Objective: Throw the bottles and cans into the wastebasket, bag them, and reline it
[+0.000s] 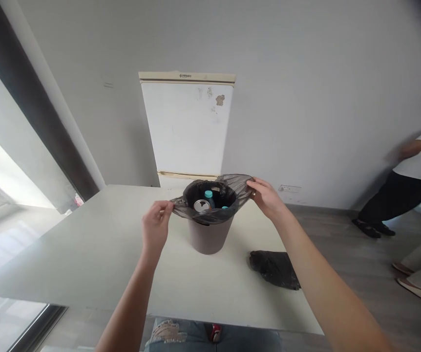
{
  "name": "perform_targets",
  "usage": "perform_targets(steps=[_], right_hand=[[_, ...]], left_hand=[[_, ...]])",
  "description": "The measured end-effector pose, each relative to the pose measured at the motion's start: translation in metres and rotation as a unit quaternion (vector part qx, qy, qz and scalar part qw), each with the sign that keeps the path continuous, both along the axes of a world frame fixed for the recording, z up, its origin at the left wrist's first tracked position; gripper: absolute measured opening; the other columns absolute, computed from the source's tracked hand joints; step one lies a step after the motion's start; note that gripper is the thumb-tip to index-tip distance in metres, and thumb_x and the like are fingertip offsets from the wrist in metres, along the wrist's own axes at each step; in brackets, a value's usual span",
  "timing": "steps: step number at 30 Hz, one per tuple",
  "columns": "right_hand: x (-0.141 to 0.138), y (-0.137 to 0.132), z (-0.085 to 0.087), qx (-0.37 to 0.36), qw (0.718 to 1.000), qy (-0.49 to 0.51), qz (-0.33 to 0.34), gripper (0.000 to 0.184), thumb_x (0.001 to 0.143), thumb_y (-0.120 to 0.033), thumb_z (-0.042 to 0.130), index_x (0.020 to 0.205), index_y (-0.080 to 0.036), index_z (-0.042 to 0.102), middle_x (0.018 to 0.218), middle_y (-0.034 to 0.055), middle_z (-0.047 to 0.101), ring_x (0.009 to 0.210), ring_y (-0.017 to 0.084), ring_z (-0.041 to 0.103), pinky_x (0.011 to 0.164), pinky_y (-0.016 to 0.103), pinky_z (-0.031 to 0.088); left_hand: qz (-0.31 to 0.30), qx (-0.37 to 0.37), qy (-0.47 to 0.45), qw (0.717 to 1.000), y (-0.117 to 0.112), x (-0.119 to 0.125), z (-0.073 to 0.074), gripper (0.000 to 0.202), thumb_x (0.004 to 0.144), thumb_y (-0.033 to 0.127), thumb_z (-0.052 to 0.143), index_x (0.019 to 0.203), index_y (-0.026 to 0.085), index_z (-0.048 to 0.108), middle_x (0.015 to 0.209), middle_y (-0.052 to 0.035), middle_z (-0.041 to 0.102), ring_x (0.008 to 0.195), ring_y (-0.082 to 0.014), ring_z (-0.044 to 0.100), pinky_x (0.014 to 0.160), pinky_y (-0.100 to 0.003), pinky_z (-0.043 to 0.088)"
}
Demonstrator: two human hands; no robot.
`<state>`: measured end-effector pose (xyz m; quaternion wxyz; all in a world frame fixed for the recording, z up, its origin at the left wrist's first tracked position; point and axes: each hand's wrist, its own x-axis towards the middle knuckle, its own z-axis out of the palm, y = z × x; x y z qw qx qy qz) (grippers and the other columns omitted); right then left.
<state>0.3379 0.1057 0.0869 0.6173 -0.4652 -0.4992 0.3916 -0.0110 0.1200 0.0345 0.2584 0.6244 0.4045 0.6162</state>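
Observation:
A grey-brown trash can (pixel 210 238) stands upright on the white table, lined with a thin black garbage bag (pixel 216 215) folded over its rim. My left hand (pixel 155 222) pinches the bag's edge at the left and pulls it outward. On the other side, my right hand (pixel 265 195) grips the bag's edge, stretched up and to the right. Inside the can are a drink can (pixel 201 206) with its top showing and a bottle (pixel 208 195) with a teal cap. A second teal cap (pixel 225 207) peeks out by the right inner wall.
A roll of black bags (pixel 274 268) lies on the white table (pixel 100 254), near my right forearm. Behind the table stands a white fridge (pixel 190 127) against the grey wall. Two other people are partly visible at the right, one with dark trousers (pixel 401 198).

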Motion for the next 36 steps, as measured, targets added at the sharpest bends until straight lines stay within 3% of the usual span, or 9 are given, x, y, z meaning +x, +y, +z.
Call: perform_targets(steps=[4,7,11,15,18,23,26,32,36], right_hand=[[-0.003,-0.002,0.011,0.042,0.998,0.052,0.019,0.021,0.082,-0.043,0.079,0.083,-0.023,0.072,0.091,0.0033,0.071,0.087,0.021,0.064,0.077,0.033,0.051],[-0.002,-0.009,0.007,0.08,0.993,0.089,-0.007,0.019,0.084,-0.039,0.077,0.076,-0.025,0.068,0.089,0.0012,0.07,0.087,0.021,0.064,0.079,0.034,0.051],[0.002,-0.031,-0.012,0.124,0.981,0.137,-0.051,0.021,0.088,-0.04,0.073,0.076,-0.026,0.063,0.102,0.0018,0.072,0.099,0.023,0.067,0.084,0.036,0.053],[0.012,-0.047,-0.04,0.121,0.979,0.151,-0.063,0.013,0.085,-0.038,0.077,0.087,-0.03,0.067,0.103,-0.0001,0.073,0.1,0.021,0.067,0.086,0.037,0.053],[0.02,-0.04,-0.061,0.072,0.981,0.146,-0.103,0.02,0.079,-0.039,0.083,0.091,-0.031,0.069,0.099,-0.0017,0.072,0.089,0.018,0.066,0.078,0.033,0.053],[0.016,-0.021,-0.086,-0.036,0.995,0.054,-0.076,0.047,0.064,-0.027,0.086,0.109,-0.029,0.071,0.104,0.0024,0.075,0.09,0.022,0.067,0.071,0.033,0.053],[0.001,-0.02,-0.08,-0.051,0.998,-0.033,-0.029,0.064,0.063,-0.023,0.085,0.125,-0.028,0.07,0.119,0.0068,0.076,0.106,0.029,0.069,0.08,0.039,0.058],[-0.021,-0.021,-0.037,0.06,0.996,-0.051,0.051,0.09,0.066,-0.039,0.095,0.148,-0.031,0.058,0.152,0.0085,0.06,0.138,0.034,0.056,0.108,0.049,0.054],[-0.015,-0.018,-0.031,0.07,0.994,-0.069,0.055,0.061,0.075,-0.046,0.089,0.13,-0.028,0.072,0.132,0.0071,0.073,0.124,0.033,0.065,0.102,0.046,0.055]], left_hand=[[-0.001,0.0,-0.084,0.996,0.019,0.003,0.036,0.031,0.098,0.05,0.065,0.096,0.021,0.074,0.091,-0.0046,0.072,0.086,-0.0193,0.068,0.086,-0.035,0.057],[-0.006,0.034,-0.118,0.992,0.038,0.001,0.047,0.029,0.1,0.048,0.064,0.102,0.021,0.074,0.1,-0.0063,0.073,0.096,-0.0204,0.069,0.094,-0.038,0.058],[-0.039,-0.021,-0.122,0.992,0.051,-0.009,0.018,0.038,0.087,0.044,0.08,0.116,0.021,0.071,0.117,-0.0112,0.073,0.106,-0.0255,0.071,0.094,-0.041,0.059],[-0.236,-0.146,-0.068,0.958,0.041,-0.011,-0.017,0.069,0.073,0.044,0.091,0.133,0.022,0.064,0.131,-0.0176,0.071,0.118,-0.0335,0.07,0.098,-0.046,0.058],[-0.285,-0.121,-0.071,0.948,0.039,0.0,-0.013,0.069,0.078,0.045,0.088,0.138,0.023,0.062,0.142,-0.0171,0.066,0.133,-0.0342,0.062,0.107,-0.046,0.054],[-0.18,-0.093,-0.113,0.973,0.058,0.022,0.009,0.04,0.079,0.045,0.086,0.106,0.018,0.075,0.113,-0.0125,0.077,0.113,-0.028,0.071,0.106,-0.045,0.054],[-0.165,-0.073,-0.147,0.973,0.067,0.032,0.014,0.03,0.082,0.045,0.083,0.091,0.019,0.072,0.099,-0.0071,0.075,0.097,-0.0213,0.071,0.096,-0.039,0.058],[-0.169,-0.055,-0.153,0.972,0.062,0.048,0.043,0.023,0.093,0.043,0.07,0.101,0.023,0.062,0.108,-0.0086,0.075,0.103,-0.0216,0.073,0.08,-0.031,0.058],[-0.173,-0.01,-0.126,0.977,0.058,0.052,0.062,0.01,0.096,0.03,0.065,0.099,0.022,0.059,0.098,-0.007,0.074,0.101,-0.0214,0.073,0.084,-0.034,0.058]])
